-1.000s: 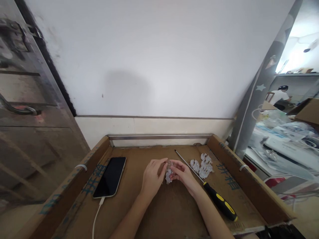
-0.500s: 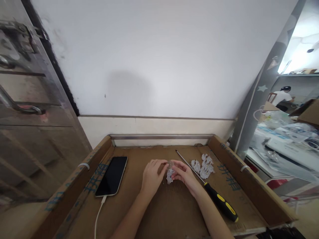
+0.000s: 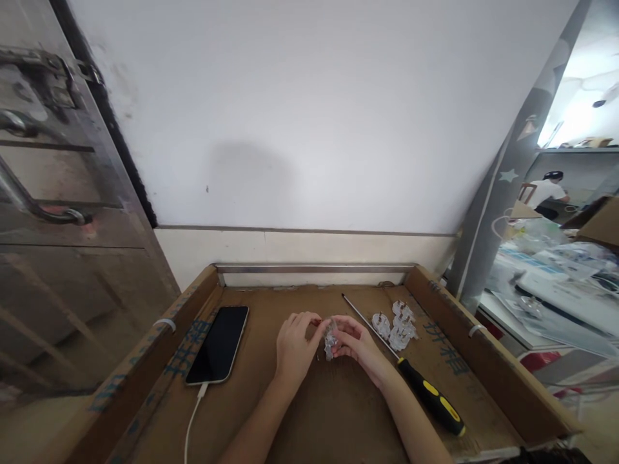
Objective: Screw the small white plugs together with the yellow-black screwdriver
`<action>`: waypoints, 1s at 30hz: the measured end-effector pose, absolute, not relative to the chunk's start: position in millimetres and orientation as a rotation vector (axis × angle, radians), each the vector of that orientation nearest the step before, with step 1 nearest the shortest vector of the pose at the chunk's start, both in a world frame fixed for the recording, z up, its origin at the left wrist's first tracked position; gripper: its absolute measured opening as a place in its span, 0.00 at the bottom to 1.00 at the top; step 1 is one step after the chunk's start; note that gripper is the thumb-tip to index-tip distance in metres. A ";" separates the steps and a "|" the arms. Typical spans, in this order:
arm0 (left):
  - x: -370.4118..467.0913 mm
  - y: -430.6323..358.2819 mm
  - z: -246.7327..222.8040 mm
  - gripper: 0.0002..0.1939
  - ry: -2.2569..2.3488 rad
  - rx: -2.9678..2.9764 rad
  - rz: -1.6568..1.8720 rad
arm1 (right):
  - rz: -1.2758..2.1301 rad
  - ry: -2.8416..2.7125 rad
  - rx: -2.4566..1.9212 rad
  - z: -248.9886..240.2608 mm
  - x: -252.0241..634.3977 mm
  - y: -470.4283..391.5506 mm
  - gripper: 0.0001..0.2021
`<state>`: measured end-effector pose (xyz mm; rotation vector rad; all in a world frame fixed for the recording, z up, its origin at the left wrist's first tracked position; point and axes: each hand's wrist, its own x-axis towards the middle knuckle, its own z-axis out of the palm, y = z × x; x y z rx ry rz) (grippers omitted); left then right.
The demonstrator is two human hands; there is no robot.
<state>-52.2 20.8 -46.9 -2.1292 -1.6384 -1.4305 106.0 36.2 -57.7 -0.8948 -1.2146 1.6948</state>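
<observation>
Both hands meet over the middle of the cardboard surface. Between them is a small clear plastic piece. My right hand grips it from the right with thumb and fingers. My left hand is closed at its upper left, thumb and fingertips pressed against it. Several similar clear plastic pieces with metal pins lie to the right. A screwdriver with a black and yellow handle lies slanted beside my right forearm, its tip pointing away from me.
A phone with a white cable lies at the left. Raised cardboard edges border the surface. A white wall stands behind, a metal door at left. Far right, a person sits near a cluttered table.
The clear piece has turned slightly between my fingers, and my right fingers have curled a little more around it. The whole view has shifted slightly.
</observation>
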 end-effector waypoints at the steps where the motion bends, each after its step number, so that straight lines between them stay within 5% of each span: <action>1: -52.0 20.9 -46.9 0.09 -1.636 -2.134 -1.414 | 1.693 -1.217 -0.899 -57.9 106.0 36.6 0.13; 25: -58.9 22.0 -41.2 0.07 -1.651 -2.303 -1.465 | 1.693 -1.050 -0.925 -70.7 108.0 46.2 0.13; 30: -70.1 17.4 -33.8 0.03 -1.774 -2.518 -1.001 | 1.710 -0.833 -0.931 -66.3 115.4 51.3 0.14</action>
